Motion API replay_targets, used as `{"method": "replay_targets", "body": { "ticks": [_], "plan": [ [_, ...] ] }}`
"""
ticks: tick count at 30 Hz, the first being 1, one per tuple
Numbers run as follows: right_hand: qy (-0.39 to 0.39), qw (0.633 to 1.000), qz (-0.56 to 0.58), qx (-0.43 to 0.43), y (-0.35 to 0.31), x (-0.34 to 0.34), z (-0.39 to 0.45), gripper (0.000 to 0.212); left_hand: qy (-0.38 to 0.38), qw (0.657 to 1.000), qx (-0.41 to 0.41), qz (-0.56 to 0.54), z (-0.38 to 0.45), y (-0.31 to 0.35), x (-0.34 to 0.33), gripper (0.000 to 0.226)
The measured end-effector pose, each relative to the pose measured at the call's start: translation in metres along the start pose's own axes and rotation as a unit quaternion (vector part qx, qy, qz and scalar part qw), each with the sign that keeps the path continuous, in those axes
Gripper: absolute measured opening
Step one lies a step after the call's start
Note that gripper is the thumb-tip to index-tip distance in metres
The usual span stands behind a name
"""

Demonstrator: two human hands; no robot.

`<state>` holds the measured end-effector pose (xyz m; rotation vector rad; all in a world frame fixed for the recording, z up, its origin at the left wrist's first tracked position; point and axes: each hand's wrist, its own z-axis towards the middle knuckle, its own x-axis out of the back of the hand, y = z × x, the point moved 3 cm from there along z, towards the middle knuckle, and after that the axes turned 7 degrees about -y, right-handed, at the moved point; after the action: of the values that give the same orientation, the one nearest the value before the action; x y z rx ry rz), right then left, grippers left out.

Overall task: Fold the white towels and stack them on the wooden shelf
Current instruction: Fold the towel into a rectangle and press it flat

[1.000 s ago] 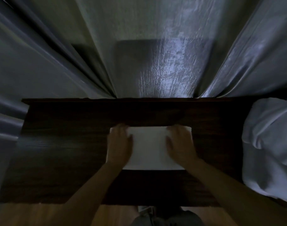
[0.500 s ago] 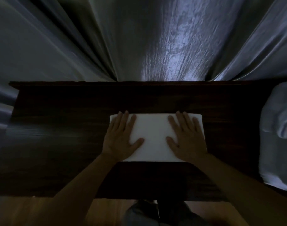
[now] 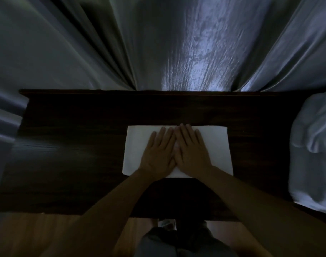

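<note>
A folded white towel (image 3: 216, 149) lies flat as a neat rectangle in the middle of the dark wooden shelf (image 3: 75, 145). My left hand (image 3: 159, 154) and my right hand (image 3: 192, 151) both rest palm down on the towel's centre, side by side and touching, fingers stretched out towards the curtain. Neither hand grips anything. A loose heap of unfolded white towels (image 3: 314, 154) lies at the shelf's right end, apart from both hands.
Grey curtains (image 3: 158, 43) hang right behind the shelf's back edge. Bare dark wood stretches left of the folded towel. Below the shelf's front edge a wooden floor (image 3: 28, 234) and my legs show. The scene is dim.
Both hands have slid inwards from the towel's left and right sides to meet at its centre. The towel has stayed flat in place.
</note>
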<state>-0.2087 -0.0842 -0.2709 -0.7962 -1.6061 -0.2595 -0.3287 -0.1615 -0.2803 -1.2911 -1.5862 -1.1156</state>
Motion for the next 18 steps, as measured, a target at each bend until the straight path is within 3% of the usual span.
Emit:
{"method": "replay_targets", "body": {
  "ticks": [4, 8, 13, 18],
  "plan": [
    [0.018, 0.999, -0.036, 0.023, 0.040, -0.007, -0.013, 0.069, 0.031, 0.999, 0.031, -0.032, -0.006, -0.027, -0.005, 0.087],
    [0.006, 0.999, -0.045, -0.002, 0.067, 0.002, -0.025, 0.072, -0.008, 0.997, 0.072, -0.039, -0.016, -0.055, 0.000, 0.096],
    [-0.016, 0.997, -0.060, 0.037, 0.047, -0.006, -0.034, 0.078, -0.053, 0.993, 0.101, -0.027, -0.023, -0.046, 0.005, 0.097],
    [-0.023, 0.996, -0.069, 0.050, 0.042, -0.014, -0.033, 0.086, -0.017, 0.989, 0.126, -0.072, -0.044, -0.035, -0.006, 0.097]
  ]
}}
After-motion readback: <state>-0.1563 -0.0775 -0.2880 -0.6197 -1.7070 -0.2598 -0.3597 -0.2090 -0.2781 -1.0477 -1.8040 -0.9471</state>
